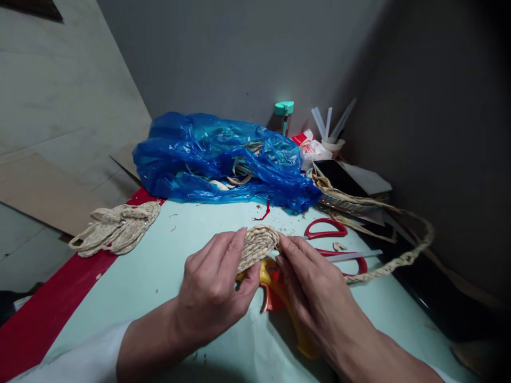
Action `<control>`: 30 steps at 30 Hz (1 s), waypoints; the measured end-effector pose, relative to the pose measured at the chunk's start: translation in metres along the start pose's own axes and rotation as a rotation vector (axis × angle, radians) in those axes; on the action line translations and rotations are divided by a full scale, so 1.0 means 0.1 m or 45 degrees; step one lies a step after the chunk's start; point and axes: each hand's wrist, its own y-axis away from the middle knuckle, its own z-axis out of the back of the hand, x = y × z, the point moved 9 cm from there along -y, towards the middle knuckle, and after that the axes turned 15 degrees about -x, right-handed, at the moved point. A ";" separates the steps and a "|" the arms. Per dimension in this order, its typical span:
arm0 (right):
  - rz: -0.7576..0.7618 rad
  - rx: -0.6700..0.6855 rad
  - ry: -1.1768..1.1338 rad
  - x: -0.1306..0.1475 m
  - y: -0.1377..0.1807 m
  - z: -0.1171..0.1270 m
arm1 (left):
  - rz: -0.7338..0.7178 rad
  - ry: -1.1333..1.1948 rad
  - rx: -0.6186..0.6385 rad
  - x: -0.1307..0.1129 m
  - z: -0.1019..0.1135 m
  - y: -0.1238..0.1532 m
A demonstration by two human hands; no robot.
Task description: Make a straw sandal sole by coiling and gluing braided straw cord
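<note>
My left hand (pixel 215 279) pinches the left side of a coiled piece of braided straw (pixel 259 242), wound into an oval. My right hand (pixel 319 282) grips its right edge with thumb and fingertips. From beneath my right hand a loose length of straw braid (pixel 399 260) loops out to the right and back toward the bag. Behind and below my hands lies a yellow and orange glue gun (pixel 275 290), partly hidden by them. Red-handled scissors (pixel 326 230) lie just past my right hand, with a translucent glue stick (pixel 359 256) across one handle.
A blue plastic bag (pixel 215 154) holding straw strips fills the back of the table (pixel 131 298). Bundled braid (pixel 120 226) rests at the left edge. At the back right stand a green-capped container (pixel 284 109) and a cup (pixel 333 146) of glue sticks, near the grey wall (pixel 247 58).
</note>
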 end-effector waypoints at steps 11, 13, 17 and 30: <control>-0.104 0.038 -0.048 -0.01 0.00 -0.04 | 0.053 0.040 0.012 0.03 -0.03 0.01; -0.132 0.028 -0.082 -0.02 -0.01 -0.04 | 0.096 0.069 0.027 0.05 -0.04 0.01; -0.161 0.005 -0.152 -0.03 -0.03 -0.03 | 0.131 0.109 0.009 0.07 -0.03 -0.01; -0.279 -0.087 -0.183 -0.04 -0.13 -0.03 | 0.190 0.151 -0.053 0.08 0.00 -0.10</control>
